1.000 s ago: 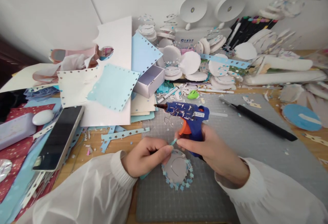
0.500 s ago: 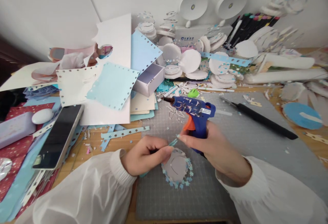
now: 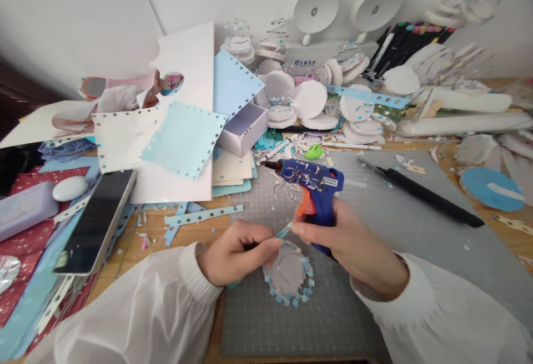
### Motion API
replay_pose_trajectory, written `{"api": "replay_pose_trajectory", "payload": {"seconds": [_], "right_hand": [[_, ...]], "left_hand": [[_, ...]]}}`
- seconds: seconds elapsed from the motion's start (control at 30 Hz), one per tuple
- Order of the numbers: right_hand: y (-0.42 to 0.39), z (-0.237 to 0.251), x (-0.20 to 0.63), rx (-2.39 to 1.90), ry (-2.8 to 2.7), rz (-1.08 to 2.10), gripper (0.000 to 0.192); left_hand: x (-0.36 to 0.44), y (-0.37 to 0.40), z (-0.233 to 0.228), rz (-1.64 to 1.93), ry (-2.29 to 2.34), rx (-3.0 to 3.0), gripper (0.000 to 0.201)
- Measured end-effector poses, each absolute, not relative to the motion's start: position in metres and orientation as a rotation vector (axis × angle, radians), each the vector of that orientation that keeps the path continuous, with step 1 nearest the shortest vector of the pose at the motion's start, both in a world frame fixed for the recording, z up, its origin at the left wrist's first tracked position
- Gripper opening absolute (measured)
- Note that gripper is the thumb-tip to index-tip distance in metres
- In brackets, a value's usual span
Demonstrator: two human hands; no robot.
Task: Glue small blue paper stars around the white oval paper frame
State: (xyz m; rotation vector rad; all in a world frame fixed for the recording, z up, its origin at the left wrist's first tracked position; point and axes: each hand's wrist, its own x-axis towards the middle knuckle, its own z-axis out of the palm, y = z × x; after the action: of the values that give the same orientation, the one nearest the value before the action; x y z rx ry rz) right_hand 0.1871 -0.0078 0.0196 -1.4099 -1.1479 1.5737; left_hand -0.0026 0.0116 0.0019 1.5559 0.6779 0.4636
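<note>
Head view. Your left hand [image 3: 245, 253] is closed on a thin blue-green paper strip [image 3: 283, 232], pinching it between thumb and finger. Your right hand [image 3: 339, 228] is wrapped around the handle of a blue glue gun [image 3: 306, 175], its thumb and fingertip meeting the strip's free end. The strip thus spans the narrow gap between both hands, above the cutting mat [image 3: 333, 325]. Just below it lies a white disc [image 3: 287, 275], flat on the mat and edged with blue stars [image 3: 295, 301].

For good handling, pinch the strip lightly near its tip so that the thin paper neither creases nor tears. Hold the nozzle [image 3: 272, 165] as shown, aimed left and clear of your fingers; it is probably hot. Rest your finger off the orange trigger [image 3: 307, 202] while pinching, lest glue drip onto the paper scraps [image 3: 287, 191] beneath. Mind the disc's starred edge, which your left thumb nearly touches.
</note>
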Motion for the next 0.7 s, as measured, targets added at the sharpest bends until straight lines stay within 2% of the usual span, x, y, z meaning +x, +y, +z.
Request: {"api": "replay_pose_trajectory", "payload": {"seconds": [0.7], "right_hand": [[-0.0072,0.0154,0.1887,-1.366,-1.178,1.568,0.022]], "left_hand": [[-0.0034,0.0115,0.0032,0.474,0.651,1.573,0.053]]}}
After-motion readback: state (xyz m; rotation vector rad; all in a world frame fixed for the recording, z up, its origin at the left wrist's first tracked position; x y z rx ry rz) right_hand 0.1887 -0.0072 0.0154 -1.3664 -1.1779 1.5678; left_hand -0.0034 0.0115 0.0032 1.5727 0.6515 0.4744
